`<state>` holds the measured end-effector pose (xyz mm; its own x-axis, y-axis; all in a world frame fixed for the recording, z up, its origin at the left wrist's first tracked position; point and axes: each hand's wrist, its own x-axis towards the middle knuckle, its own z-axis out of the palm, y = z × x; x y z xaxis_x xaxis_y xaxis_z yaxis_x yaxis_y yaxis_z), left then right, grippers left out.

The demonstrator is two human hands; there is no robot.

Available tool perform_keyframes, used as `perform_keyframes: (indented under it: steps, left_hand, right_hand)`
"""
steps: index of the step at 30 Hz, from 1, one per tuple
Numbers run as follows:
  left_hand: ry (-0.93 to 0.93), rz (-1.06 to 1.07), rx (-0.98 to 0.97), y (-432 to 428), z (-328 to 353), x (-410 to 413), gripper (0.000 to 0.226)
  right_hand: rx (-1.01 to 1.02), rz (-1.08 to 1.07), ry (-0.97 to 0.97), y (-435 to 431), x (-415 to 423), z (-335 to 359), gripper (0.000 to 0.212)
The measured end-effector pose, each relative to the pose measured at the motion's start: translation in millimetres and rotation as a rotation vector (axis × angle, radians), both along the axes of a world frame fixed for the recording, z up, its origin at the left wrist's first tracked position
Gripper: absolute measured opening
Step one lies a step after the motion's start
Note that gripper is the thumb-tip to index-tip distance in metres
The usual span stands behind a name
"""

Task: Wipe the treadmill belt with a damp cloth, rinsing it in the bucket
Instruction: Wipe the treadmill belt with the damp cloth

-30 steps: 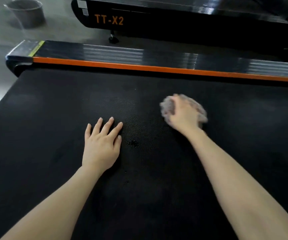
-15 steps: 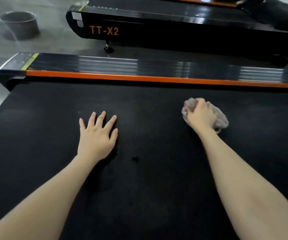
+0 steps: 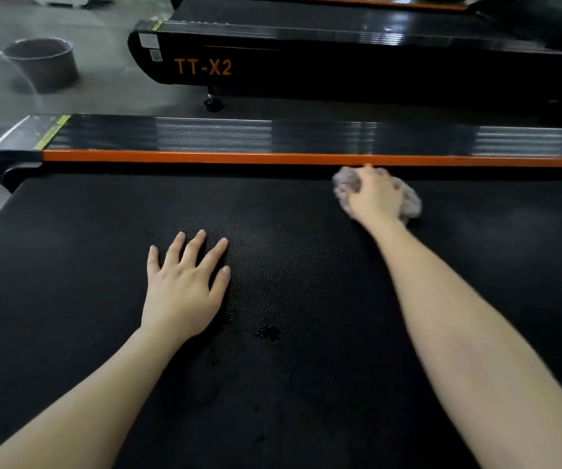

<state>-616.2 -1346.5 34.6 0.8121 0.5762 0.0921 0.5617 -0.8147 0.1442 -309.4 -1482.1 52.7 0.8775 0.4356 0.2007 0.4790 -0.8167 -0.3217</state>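
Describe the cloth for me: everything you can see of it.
The cloth is a pale greyish, bunched-up wad, blurred in the picture. It lies on the black treadmill belt at its far edge, just short of the orange side strip. The right hand covers its middle and grips it, fingers curled over it, so only crumpled ends show on either side of the hand. Whether it is wet cannot be told.

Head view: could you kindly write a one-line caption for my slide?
Right hand grips a cloth on the belt by the orange rail; left hand lies flat.
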Motion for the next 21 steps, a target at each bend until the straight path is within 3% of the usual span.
perform_keyframes:
  steps: [2,4,10,13,16,18,21]
  left_hand:
    - [-0.003,0.007,0.002,0,0,1,0.053]
    - [0.008,0.014,0.0,0,0,3,0.054]
    - [0.003,0.016,-0.088,1,7,1,0.047]
    - [-0.144,0.06,-0.208,-11,25,-10,0.043]
    - [-0.164,0.116,-0.172,-40,32,-49,0.042]
    - [-0.162,0.144,-0.118,-65,28,-91,0.043]
    - [-0.076,0.17,-0.063,-93,22,-144,0.046]
  right_hand:
    - [-0.05,-0.181,0.028,-27,15,2,0.034]
    - [-0.069,-0.164,0.017,-26,1,4,0.039]
    - [-0.021,0.429,0.049,-50,-158,3,0.044]
    - [-0.021,0.746,0.087,-101,-241,6,0.053]
    - [-0.081,0.95,0.081,-143,-248,11,0.052]
    - [-0.103,0.846,0.136,-137,-232,15,0.056]
    - [-0.056,0.396,0.119,-81,-229,15,0.047]
